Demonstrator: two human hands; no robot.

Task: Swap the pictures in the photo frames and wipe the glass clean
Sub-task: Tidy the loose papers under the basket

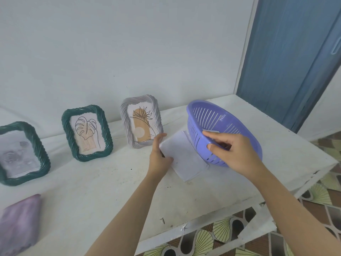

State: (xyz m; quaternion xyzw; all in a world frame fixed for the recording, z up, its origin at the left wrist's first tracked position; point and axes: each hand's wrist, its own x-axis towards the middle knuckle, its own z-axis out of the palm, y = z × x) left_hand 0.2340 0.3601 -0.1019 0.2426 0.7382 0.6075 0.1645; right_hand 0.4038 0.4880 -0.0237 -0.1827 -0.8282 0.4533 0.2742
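Three rope-edged photo frames stand along the wall: a green frame [22, 154] with a pale grey picture at the far left, a green frame [86, 133] with a leaf drawing, and a grey frame [141, 121] with a flower drawing. My left hand [159, 154] pinches the left edge of a stack of white sheets [184, 159] lying on the table. My right hand [230, 150] grips the near rim of a purple slotted basket [221, 130] and holds it tilted up over the sheets' right side. A purple cloth [18, 224] lies at the front left.
The white table [96, 191] meets a pale wall behind the frames. Its right and front edges are chipped, with patterned floor tiles [212, 239] below. A blue door [287, 58] stands at the back right.
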